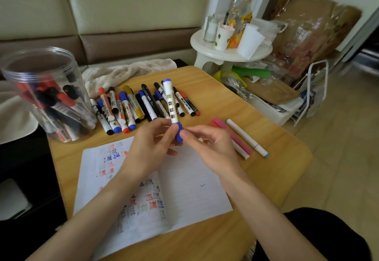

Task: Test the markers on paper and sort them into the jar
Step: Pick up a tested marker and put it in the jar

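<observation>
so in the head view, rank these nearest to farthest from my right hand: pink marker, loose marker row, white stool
1. pink marker, just right of the right hand
2. loose marker row, behind it, mid-table
3. white stool, beyond the table's far edge

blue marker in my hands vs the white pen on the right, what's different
The blue marker is thicker, dark-capped, held upright by the left hand and right hand; the white pen is slimmer, pale-blue-tipped, lying flat on the table. Both have white barrels.
</observation>
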The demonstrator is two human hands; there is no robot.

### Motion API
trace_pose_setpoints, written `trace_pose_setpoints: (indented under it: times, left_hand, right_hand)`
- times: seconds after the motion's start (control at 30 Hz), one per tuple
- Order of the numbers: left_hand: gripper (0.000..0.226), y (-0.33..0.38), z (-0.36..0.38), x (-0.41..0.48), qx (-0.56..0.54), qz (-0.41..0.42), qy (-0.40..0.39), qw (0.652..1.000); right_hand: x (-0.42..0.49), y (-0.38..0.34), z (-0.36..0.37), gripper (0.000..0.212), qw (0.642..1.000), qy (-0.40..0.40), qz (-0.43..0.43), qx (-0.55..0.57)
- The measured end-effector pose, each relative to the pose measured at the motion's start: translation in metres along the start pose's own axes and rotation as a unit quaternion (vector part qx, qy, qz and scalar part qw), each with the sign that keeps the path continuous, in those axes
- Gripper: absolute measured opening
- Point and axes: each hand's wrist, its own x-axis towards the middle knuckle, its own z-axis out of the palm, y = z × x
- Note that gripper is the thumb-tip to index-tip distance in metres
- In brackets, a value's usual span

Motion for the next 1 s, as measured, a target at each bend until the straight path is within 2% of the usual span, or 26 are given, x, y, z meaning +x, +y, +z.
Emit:
trace_pose_setpoints:
  times: [0.1, 0.17, 0.27, 0.33, 0.47, 0.57, 0.7, 0.83, 0.97, 1.0]
  left_hand:
    - [0.013, 0.003, 0.001, -0.006, 0.003, 0.004, -0.017, 1.0]
    - [0.01, 0.001, 0.002, -0.01, 0.072, 0.044, -0.026, 0.996]
    - [0.022, -0.004, 0.002, -0.018, 0.201, 0.103, -0.045, 0.973]
    - [0.031, -0.005, 0.0, -0.021, 0.243, 0.13, -0.065, 0.959]
    - [0.024, -0.007, -0.004, -0.02, 0.3, 0.164, -0.064, 0.937]
    - [0.024, -0.006, -0.005, -0.016, 0.292, 0.145, -0.078, 0.942]
    - [0.03, -0.002, -0.009, -0.014, 0.216, 0.096, -0.115, 0.965]
    - [0.029, 0.002, -0.015, -0.012, 0.164, 0.057, -0.154, 0.973]
    - [0.029, 0.01, -0.02, -0.013, 0.09, -0.002, -0.211, 0.973]
    - [0.031, 0.011, -0.026, -0.013, 0.07, -0.023, -0.225, 0.972]
  right_hand:
    - [-0.005, -0.003, -0.007, 0.013, 0.999, -0.011, 0.029, 0.022]
    - [-0.005, -0.005, -0.011, 0.02, 0.998, 0.007, 0.034, 0.059]
    - [-0.005, -0.001, -0.011, 0.028, 0.997, 0.016, 0.022, 0.065]
    - [-0.005, 0.002, -0.009, 0.034, 0.997, 0.022, 0.027, 0.066]
    - [-0.007, 0.006, -0.008, 0.043, 0.998, 0.013, 0.044, 0.051]
    - [-0.005, 0.009, -0.011, 0.041, 0.997, 0.007, 0.041, 0.064]
    - [-0.006, 0.008, -0.013, 0.041, 0.997, -0.008, 0.027, 0.073]
    - [-0.004, 0.007, -0.015, 0.038, 0.996, -0.018, 0.026, 0.084]
    - [-0.004, 0.005, -0.014, 0.025, 0.996, -0.05, 0.012, 0.069]
    - [-0.001, 0.004, -0.017, 0.027, 0.996, -0.035, 0.019, 0.081]
